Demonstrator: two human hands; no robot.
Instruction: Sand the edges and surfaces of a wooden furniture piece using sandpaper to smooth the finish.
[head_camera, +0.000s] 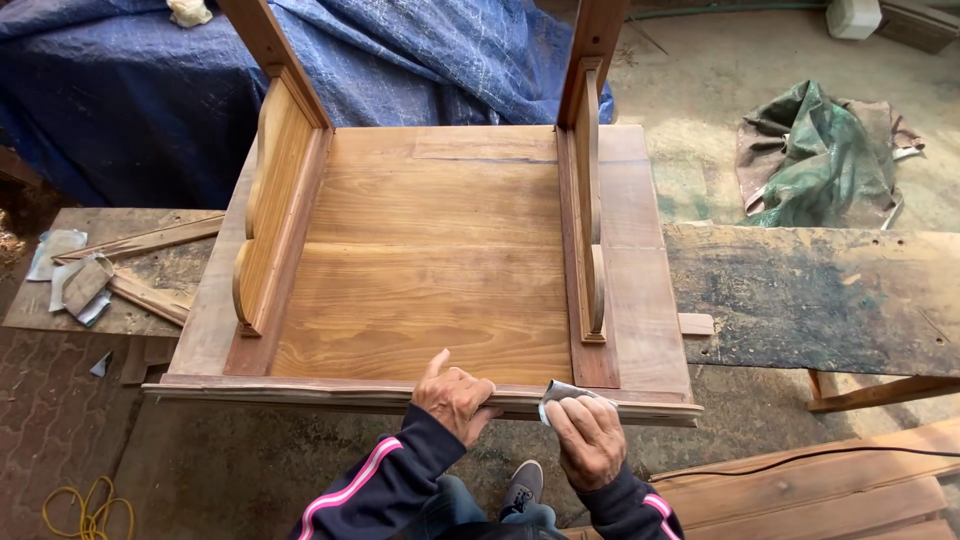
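Left hand (455, 398) grips tabletop edge (330, 392); right hand (590, 440) presses sandpaper (558, 391) there.

A: Upturned wooden table (430, 260): golden-orange top panel, strong wavy grain; side rails duller brown.
B: Sandpaper (557, 391) pale grey. Sleeves (385, 480) black with pink-and-white stripes.
A: Tarp (130, 90) deep blue, fine white crease lines. Crumpled cloth (815, 150) dark green with brown edges.
B: Workbench board (810, 300) blackish-green stain. Cord (85, 510) on the floor yellow.
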